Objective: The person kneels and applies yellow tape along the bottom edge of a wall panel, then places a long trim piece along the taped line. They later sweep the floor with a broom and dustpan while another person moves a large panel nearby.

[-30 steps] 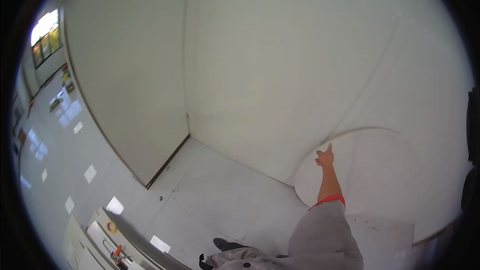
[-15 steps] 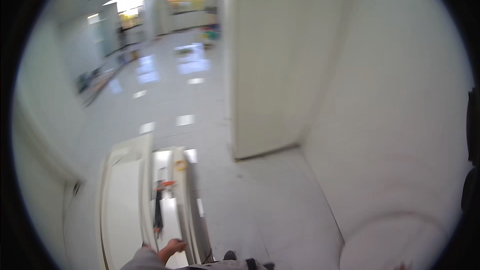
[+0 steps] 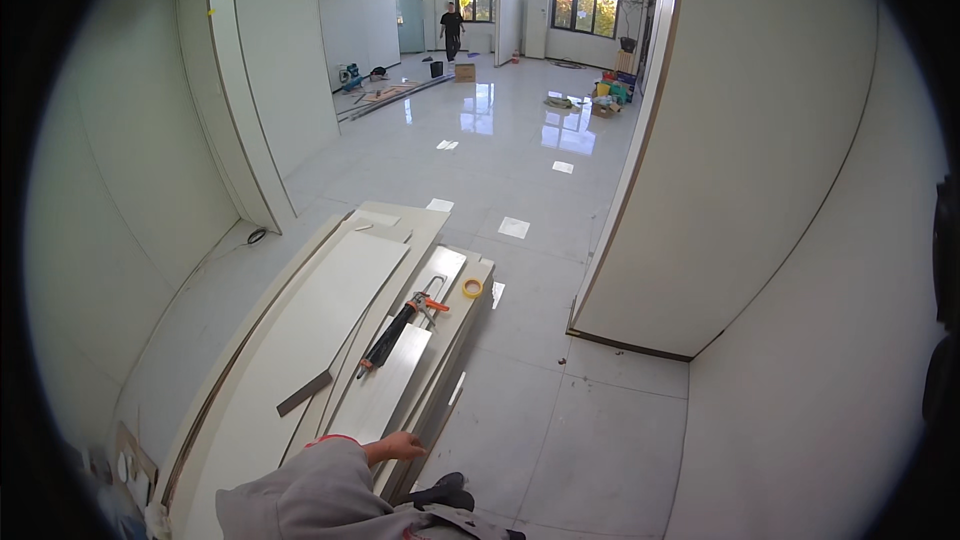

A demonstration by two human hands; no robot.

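Observation:
My left hand is over the near right side of a stack of long white panels, fingers curled closed; what they hold, if anything, is hidden. Beyond it a black caulking gun with orange parts lies on narrower white boards, and a yellow tape roll sits to its right. A short dark grey strip rests on the wide left panel. My right hand is out of view.
White partition walls flank me. A coiled cable lies by the left wall. Ahead, across a glossy tiled floor, are tools, a cardboard box, piled items and a person in dark clothes near windows.
My view has swung left and up from the round panel against the wall to the stack and far room. My left hand has moved right along the stack; my right hand has left the view.

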